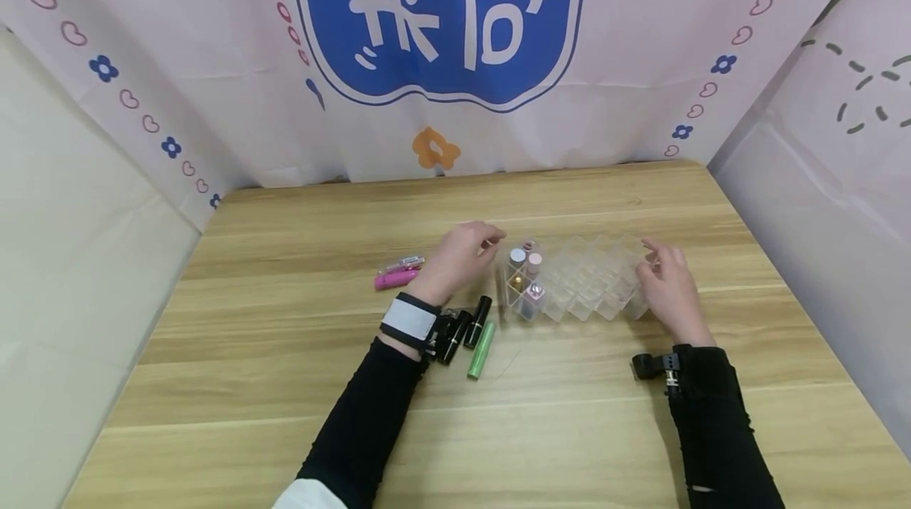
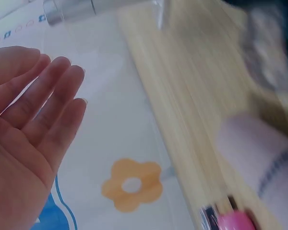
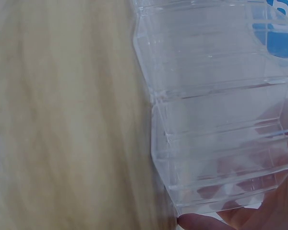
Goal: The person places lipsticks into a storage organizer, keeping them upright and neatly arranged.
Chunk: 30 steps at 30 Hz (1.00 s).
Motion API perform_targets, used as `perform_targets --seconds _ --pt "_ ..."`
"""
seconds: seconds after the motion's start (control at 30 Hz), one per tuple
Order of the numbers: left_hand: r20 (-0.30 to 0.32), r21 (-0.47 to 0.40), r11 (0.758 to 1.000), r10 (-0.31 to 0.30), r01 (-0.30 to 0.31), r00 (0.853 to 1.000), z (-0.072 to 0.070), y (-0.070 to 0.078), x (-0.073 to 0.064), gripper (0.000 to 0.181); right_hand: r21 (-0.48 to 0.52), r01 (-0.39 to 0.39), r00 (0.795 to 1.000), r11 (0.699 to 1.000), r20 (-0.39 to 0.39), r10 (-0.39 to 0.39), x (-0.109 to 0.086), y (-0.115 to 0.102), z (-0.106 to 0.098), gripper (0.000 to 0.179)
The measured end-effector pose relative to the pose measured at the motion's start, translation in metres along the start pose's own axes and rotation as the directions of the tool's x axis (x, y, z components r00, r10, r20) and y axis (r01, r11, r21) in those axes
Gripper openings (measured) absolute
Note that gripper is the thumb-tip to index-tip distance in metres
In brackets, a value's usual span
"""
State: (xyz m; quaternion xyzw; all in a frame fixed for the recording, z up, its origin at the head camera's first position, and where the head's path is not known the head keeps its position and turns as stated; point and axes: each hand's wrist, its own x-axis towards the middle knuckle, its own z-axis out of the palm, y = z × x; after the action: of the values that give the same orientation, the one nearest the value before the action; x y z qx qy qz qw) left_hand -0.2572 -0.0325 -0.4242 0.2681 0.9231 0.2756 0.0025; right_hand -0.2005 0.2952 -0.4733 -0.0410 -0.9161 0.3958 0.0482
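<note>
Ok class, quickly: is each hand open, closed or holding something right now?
Left hand: open, holding nothing.
Right hand: closed on one end of the clear organizer.

On the wood-grain desk (image 1: 213,382), a clear plastic diamond-celled organizer (image 1: 591,280) holds small capped bottles (image 1: 517,258) in its left cells. Left of it lie two black cylindrical tubes (image 1: 478,322), a slim green tube (image 1: 481,351) at their right, a magenta tube (image 1: 396,280) farther left.

wood-grain table (image 1: 555,422), printed white backdrop (image 1: 455,82)
</note>
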Motion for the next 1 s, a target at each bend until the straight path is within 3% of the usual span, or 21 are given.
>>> perform_targets --seconds 0.27,0.57,0.87,1.0 --pt "-0.020 0.032 0.997 -0.065 0.066 0.998 -0.007 -0.026 -0.015 0.024 -0.005 -0.005 1.000 1.000 -0.003 0.005 -0.001 -0.001 -0.001 0.052" --pt "0.004 -0.062 0.977 -0.203 0.203 0.979 -0.016 -0.051 -0.040 0.025 0.018 -0.017 1.000 1.000 0.002 0.017 -0.002 -0.001 0.000 0.053" --pt "-0.011 -0.091 0.970 -0.228 0.226 0.974 -0.024 -0.072 -0.058 0.026 0.035 -0.023 1.000 0.999 0.010 0.022 0.000 0.001 0.001 0.053" --pt "-0.015 -0.060 0.973 -0.225 0.224 0.974 -0.027 -0.079 -0.064 0.024 0.035 -0.017 1.000 0.999 0.001 0.017 0.001 0.002 0.000 0.052"
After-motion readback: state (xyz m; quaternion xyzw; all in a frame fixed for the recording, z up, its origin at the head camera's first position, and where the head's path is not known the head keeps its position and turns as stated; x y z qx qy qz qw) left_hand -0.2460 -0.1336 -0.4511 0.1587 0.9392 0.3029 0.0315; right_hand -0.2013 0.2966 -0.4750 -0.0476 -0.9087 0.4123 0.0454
